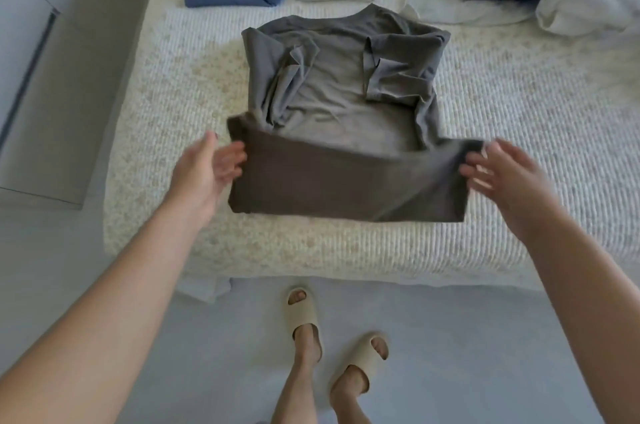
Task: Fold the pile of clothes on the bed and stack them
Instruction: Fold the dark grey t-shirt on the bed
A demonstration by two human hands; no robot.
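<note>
While the bed [519,118] bears a grey shirt [339,84] at its middle, sleeves folded in, its hem is lifted toward the collar. Left hand [204,170] and right hand [505,174] pinch the hem's corners, fingers loosely spread.
</note>
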